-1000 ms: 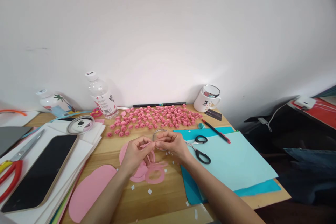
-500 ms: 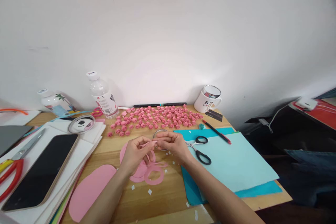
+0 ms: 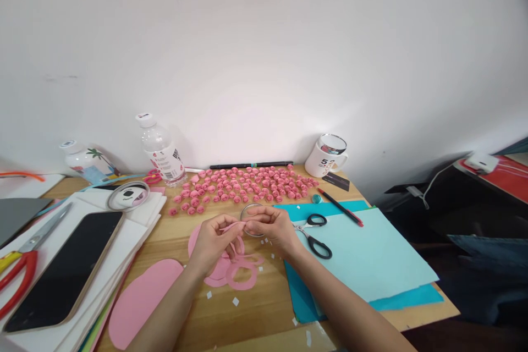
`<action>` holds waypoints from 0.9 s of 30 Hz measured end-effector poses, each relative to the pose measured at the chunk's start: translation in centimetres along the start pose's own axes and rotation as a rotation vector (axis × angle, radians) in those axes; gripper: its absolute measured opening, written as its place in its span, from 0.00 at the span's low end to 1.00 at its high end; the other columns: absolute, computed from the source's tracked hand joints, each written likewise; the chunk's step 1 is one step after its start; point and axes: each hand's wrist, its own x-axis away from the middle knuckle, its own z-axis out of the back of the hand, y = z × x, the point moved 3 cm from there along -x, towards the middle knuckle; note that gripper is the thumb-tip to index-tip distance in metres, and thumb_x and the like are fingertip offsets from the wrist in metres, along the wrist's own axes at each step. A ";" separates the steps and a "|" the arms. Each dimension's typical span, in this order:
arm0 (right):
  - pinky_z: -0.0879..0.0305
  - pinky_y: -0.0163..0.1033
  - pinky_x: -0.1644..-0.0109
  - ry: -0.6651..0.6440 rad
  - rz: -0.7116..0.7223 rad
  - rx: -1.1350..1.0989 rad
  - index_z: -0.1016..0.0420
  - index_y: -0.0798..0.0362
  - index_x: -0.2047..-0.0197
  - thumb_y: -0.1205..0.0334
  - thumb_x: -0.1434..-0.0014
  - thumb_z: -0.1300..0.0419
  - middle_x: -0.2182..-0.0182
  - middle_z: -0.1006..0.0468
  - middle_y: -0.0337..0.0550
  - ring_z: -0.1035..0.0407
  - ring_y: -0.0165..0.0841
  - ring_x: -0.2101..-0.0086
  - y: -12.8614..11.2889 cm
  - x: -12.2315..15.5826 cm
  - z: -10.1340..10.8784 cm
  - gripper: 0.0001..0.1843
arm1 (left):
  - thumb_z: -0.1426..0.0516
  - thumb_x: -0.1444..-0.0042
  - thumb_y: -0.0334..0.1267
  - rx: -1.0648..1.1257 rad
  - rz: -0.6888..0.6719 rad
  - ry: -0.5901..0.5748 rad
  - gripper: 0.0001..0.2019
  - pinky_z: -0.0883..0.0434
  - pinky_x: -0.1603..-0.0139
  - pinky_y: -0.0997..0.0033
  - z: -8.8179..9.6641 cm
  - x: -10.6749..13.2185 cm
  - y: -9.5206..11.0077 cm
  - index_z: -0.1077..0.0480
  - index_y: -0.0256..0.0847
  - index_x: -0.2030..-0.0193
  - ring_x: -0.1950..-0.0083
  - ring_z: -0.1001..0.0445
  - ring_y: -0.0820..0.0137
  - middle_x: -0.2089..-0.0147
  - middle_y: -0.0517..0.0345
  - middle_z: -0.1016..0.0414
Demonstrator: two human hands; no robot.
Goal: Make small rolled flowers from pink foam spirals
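My left hand (image 3: 216, 239) pinches a thin pink paper strip (image 3: 236, 225) between thumb and fingers. My right hand (image 3: 272, 226) is closed on the strip's other end, its fingertips nearly meeting those of the left; the exact end is hidden by the fingers. Below them lie pink paper rings and spirals (image 3: 242, 285) and cut pink rounds. A roll of tape (image 3: 252, 207) shows partly behind the right hand. Many small rolled pink paper roses (image 3: 247, 184) are spread in rows beyond the hands.
Black-handled scissors (image 3: 319, 247) rest on light blue paper (image 3: 371, 253) at the right. A mug (image 3: 324, 159) and a clear bottle (image 3: 165, 148) stand near the wall. At left, a phone (image 3: 66, 269) and red-handled scissors (image 3: 27, 275) lie on stacked paper. Pink sheets (image 3: 144, 297) lie by the left forearm.
My right hand has shifted very slightly to the right, its fingertips a little further from the left ones. Everything else looks the same.
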 end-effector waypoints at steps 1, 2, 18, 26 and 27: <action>0.32 0.36 0.68 0.002 0.002 0.000 0.24 0.56 0.67 0.60 0.68 0.28 0.73 0.19 0.45 0.27 0.32 0.74 0.0 0.0 0.0 0.21 | 0.40 0.54 0.46 0.000 -0.001 0.000 0.14 0.40 0.87 0.82 0.0 0.0 0.0 0.33 0.35 0.73 0.87 0.35 0.78 0.86 0.63 0.31; 0.32 0.36 0.68 0.004 0.005 0.000 0.24 0.57 0.67 0.60 0.68 0.28 0.73 0.20 0.44 0.27 0.31 0.75 0.0 0.0 0.0 0.21 | 0.40 0.54 0.46 -0.001 -0.001 -0.001 0.14 0.40 0.87 0.82 0.0 0.0 0.0 0.33 0.35 0.73 0.87 0.35 0.78 0.86 0.63 0.31; 0.35 0.34 0.70 -0.122 0.116 0.030 0.31 0.55 0.77 0.61 0.66 0.28 0.78 0.27 0.37 0.30 0.29 0.76 0.3 -0.2 -0.2 0.16 | 0.43 0.50 0.44 -0.006 -0.050 -0.097 0.12 0.36 0.87 0.79 -0.2 -0.1 -0.5 0.30 0.35 0.73 0.84 0.34 0.76 0.83 0.60 0.30; 0.37 0.33 0.73 -0.201 0.107 0.032 0.34 0.55 0.79 0.58 0.69 0.27 0.79 0.30 0.35 0.33 0.27 0.78 0.0 0.0 -0.6 0.20 | 0.44 0.49 0.45 -0.022 -0.069 -0.178 0.14 0.35 0.86 0.77 -0.4 0.0 -0.5 0.32 0.34 0.75 0.83 0.33 0.74 0.82 0.59 0.31; 0.37 0.33 0.74 -0.206 0.098 0.037 0.34 0.55 0.79 0.58 0.70 0.27 0.79 0.31 0.34 0.34 0.26 0.79 -0.1 0.0 -0.7 0.20 | 0.44 0.49 0.46 -0.031 -0.071 -0.194 0.14 0.35 0.85 0.77 -0.4 0.0 -0.4 0.32 0.34 0.75 0.82 0.33 0.74 0.82 0.58 0.31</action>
